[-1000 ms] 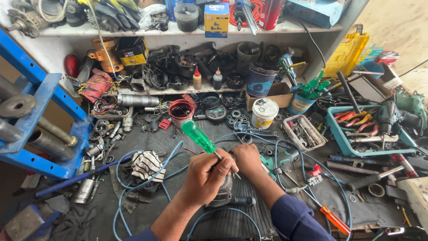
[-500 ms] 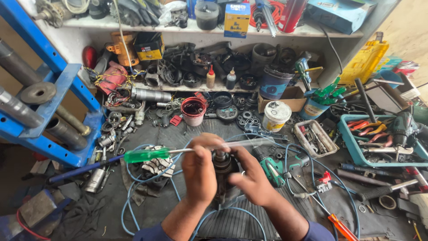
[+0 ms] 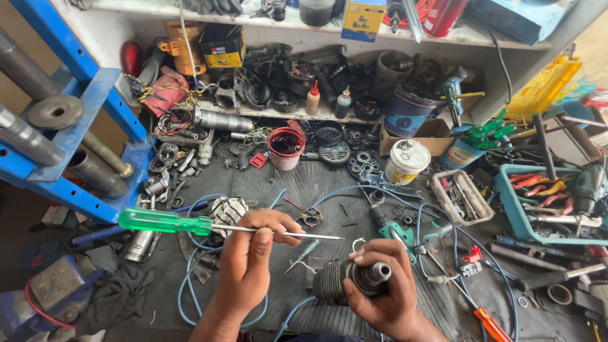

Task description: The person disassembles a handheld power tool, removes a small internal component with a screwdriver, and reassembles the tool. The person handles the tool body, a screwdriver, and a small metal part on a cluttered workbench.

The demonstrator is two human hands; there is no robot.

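Note:
My left hand (image 3: 248, 261) grips a screwdriver (image 3: 166, 221) with a clear green handle. It lies level, handle out to the left, and its thin shaft ends at a tip just above my right hand. My right hand (image 3: 387, 292) holds a dark ribbed cylindrical motor part (image 3: 342, 280) on its side, with the steel shaft end pointing right and up. The screwdriver tip is apart from the part. Both hands hover over a dark rubber mat (image 3: 316, 183) on the bench.
A blue press frame (image 3: 82, 95) with steel bars stands at left. A red cup (image 3: 285, 147), a white tub (image 3: 405, 161), a teal tool tray (image 3: 514, 209), a blue cable (image 3: 190, 278) and an orange-handled screwdriver (image 3: 491, 323) lie around. Cluttered shelves of parts fill the back.
The screwdriver swung from tilted upright down to level, handle to the left, and its tip came off the part. My right hand now holds the motor part alone, turned on its side.

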